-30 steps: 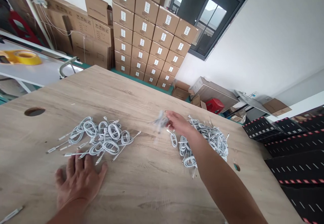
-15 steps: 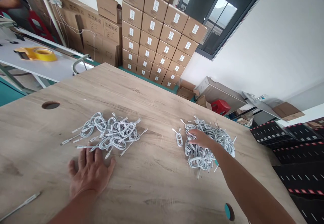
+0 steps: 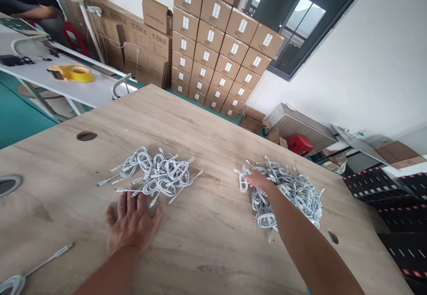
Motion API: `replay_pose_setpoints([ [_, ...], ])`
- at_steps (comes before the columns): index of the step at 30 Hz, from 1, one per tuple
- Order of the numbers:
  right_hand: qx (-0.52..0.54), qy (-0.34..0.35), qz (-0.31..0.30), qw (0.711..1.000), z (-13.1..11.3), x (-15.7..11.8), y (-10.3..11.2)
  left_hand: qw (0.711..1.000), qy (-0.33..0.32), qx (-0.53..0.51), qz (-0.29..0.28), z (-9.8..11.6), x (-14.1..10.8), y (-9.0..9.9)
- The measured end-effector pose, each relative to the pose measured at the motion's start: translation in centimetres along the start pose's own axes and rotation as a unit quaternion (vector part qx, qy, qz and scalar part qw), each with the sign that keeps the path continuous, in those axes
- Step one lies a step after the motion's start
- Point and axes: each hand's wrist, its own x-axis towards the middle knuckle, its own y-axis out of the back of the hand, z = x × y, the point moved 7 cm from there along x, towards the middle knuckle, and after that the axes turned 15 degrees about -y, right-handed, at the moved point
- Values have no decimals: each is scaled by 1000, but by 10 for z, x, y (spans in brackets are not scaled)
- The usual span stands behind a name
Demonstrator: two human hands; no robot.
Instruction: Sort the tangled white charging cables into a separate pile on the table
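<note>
My left hand (image 3: pixel 132 224) lies flat on the wooden table (image 3: pixel 207 232), fingers spread, its fingertips at the near edge of the left pile of coiled white cables (image 3: pixel 163 175). Beside the larger right cable pile (image 3: pixel 300 192), my right hand (image 3: pixel 256 179) has its fingers closed on a single coiled white cable (image 3: pixel 243 183) at that pile's left side. The held coil looks slightly blurred. Another coiled cable (image 3: pixel 13 283) shows at the lower left corner, its connector end stretched out over the table.
Round holes pierce the table, one at the left (image 3: pixel 87 136) and one at the right (image 3: pixel 333 237). A yellow tape dispenser (image 3: pixel 76 73) lies on a side table. Stacked cartons (image 3: pixel 213 54) stand behind. A seated person (image 3: pixel 36 1) is at the upper left. Black racks (image 3: pixel 393 206) stand right.
My right hand has moved left from the large pile onto the separate coil and closed on it. My left hand stays flat by the left pile. The camera view has shifted left.
</note>
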Motion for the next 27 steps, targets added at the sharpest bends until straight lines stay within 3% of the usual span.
replay_pose_setpoints([
  [2, 135, 16, -32, 990, 10, -4, 10, 1000, 2, 2, -3, 1, 0, 1],
  [5, 366, 39, -69, 927, 26, -18, 31, 1000, 4, 6, 1, 0, 0, 1],
  [7, 438, 44, -53, 896, 38, -29, 46, 1000, 3, 6, 6, -1, 0, 0],
  [11, 458, 50, 22, 887, 63, -48, 71, 999, -7, -35, 35, -1, 2, 2],
  [16, 529, 37, 42, 847, 92, -53, 88, 996, -6, -73, 56, -2, 4, 4],
  [21, 514, -13, 46, 856, 116, -59, 97, 998, 2, -39, 39, -2, 4, 2],
  [27, 536, -12, 75, 841, 131, -82, 124, 1000, 2, 6, 20, -2, 4, -3],
])
